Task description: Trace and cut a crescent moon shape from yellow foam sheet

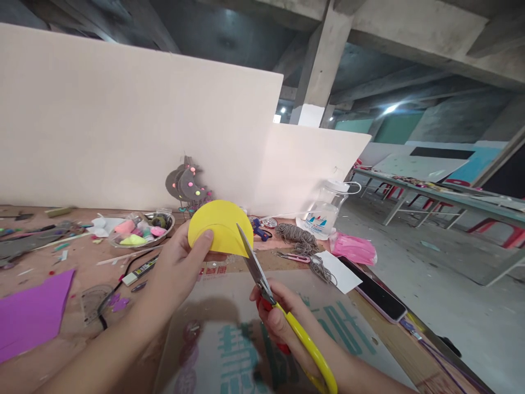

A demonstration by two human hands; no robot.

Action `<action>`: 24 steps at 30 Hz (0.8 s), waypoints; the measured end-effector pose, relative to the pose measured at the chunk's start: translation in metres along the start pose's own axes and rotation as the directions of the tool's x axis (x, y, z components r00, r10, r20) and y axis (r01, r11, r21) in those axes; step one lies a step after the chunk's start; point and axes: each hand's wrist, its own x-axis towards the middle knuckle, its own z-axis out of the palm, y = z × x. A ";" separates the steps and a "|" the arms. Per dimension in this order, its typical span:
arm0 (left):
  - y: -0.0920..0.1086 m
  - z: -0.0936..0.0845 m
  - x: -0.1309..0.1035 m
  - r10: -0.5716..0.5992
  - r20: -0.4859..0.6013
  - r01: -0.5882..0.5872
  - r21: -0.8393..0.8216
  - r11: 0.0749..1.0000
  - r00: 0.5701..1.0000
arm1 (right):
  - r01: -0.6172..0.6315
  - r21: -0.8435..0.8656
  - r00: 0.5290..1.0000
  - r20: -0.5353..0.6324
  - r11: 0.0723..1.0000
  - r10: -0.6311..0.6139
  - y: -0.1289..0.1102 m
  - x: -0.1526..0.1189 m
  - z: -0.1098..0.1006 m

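Observation:
A round piece of yellow paper [221, 216] with a curved line across it is held up above the table by my left hand [186, 257], thumb on the near face and fingers behind. My right hand [283, 312] grips a pair of scissors [256, 268] with yellow and red handles. Their blades point up and lie at the paper's right edge. I cannot tell how far the blades are apart. Below both hands lies a translucent sheet [221, 339] with green printed characters.
Purple paper [36, 312] lies at left, near a metal dish [141, 230] of coloured clay. A grey moon-shaped craft [188, 183] stands by the white board [135, 120]. Grey yarn [297, 235], a plastic bottle [326, 208] and a phone [375, 290] are at right, along the table edge.

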 end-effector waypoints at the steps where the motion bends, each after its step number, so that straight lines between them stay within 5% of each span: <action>1: 0.000 0.000 0.000 0.001 0.002 -0.001 0.001 1.000 1.000 | -0.009 0.000 1.000 -0.010 1.000 0.009 -0.001 -0.001 0.001; 24: 0.003 -0.002 0.002 -0.013 0.015 0.014 -0.022 1.000 1.000 | -0.042 0.018 0.999 0.013 0.999 0.042 -0.002 0.001 0.000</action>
